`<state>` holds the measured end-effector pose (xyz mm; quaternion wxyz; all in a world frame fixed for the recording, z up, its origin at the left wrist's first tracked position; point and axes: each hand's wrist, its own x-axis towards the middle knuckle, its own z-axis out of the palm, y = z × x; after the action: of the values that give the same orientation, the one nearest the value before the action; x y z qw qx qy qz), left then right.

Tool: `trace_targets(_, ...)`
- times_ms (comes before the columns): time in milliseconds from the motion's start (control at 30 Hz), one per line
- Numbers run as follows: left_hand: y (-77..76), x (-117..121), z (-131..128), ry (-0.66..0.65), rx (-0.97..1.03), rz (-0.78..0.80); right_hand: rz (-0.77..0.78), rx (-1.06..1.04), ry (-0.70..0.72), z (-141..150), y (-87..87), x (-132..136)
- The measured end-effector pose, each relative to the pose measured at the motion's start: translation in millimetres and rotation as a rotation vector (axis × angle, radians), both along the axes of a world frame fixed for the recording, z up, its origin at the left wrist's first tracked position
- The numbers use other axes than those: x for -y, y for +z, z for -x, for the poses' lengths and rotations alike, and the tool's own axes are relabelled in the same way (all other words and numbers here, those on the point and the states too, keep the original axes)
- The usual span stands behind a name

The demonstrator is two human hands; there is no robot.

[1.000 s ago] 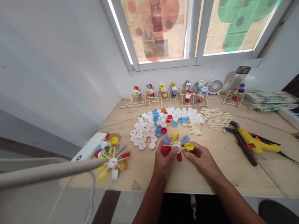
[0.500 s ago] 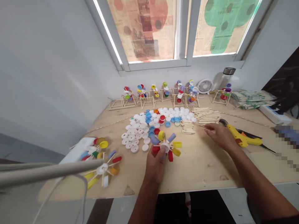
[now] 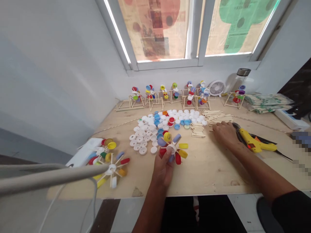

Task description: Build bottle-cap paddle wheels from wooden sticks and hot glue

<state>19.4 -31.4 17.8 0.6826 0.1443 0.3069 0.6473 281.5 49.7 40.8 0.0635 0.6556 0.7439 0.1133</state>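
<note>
My left hand [image 3: 164, 166] is closed around the hub of a bottle-cap wheel [image 3: 172, 149], thumb pressed on its white centre cap. Wooden spokes with yellow, red, purple and blue caps radiate from that hub. At the near edge of a pile of short wooden sticks [image 3: 217, 117], my right hand [image 3: 225, 133] rests palm down with bent fingers. Its fingertips are partly hidden, so I cannot make out what they grip. A smaller stack of sticks [image 3: 198, 130] lies to its left, and a yellow glue gun [image 3: 257, 144] to its right.
Loose bottle caps [image 3: 143, 137] spread across the middle. A second cap wheel [image 3: 112, 169] lies at left behind a pale bar [image 3: 53, 174]. Stick frames with cap wheels [image 3: 190, 98], a small fan [image 3: 217, 88] and a bottle [image 3: 239, 79] line the back. Bagged sticks [image 3: 268, 102] lie at right.
My right hand has moved forward to the stick pile, its fingers turning downward. My left hand still holds the wheel in nearly the same place. The view has shifted slightly.
</note>
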Motion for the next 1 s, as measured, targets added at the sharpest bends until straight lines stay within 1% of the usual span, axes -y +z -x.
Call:
trace_targets(167,-1.0,-1,0,0.008,0.035,0.021,0.032,0.046,0.070,2,4.0,-3)
trace_targets(300,-2.3,-1,-1,0.017,0.063,0.000,0.059,0.054,0.113,1,2.4,-7)
trace_targets(400,-3.3,-1,-1,0.022,0.073,-0.010,0.060,-0.003,0.123,-1,-1.4,-7)
trace_targets(500,-3.6,-1,0,0.001,0.092,-0.013,0.010,-0.141,0.108,1,0.3,-1)
trace_targets(533,-3.5,-1,0,-0.009,0.098,-0.014,-0.008,-0.223,0.091,3,3.1,2)
trace_targets(600,-3.0,0,1,-0.027,0.108,-0.014,-0.032,-0.458,0.068,11,11.5,12)
trace_targets(700,-2.3,1,2,-0.060,0.127,-0.014,-0.052,-0.914,0.103,30,24.2,30)
trace_targets(767,-2.7,3,2,-0.085,0.129,-0.013,-0.041,-1.219,0.133,47,27.8,40)
trace_targets(867,-4.2,5,3,-0.111,0.104,-0.012,-0.023,-1.604,0.098,73,24.5,52)
trace_targets(933,-5.2,5,3,-0.125,0.083,-0.017,-0.030,-1.776,0.055,88,19.6,56)
trace_targets(1000,-5.6,6,3,-0.134,0.075,-0.023,-0.029,-1.890,0.011,99,15.4,59)
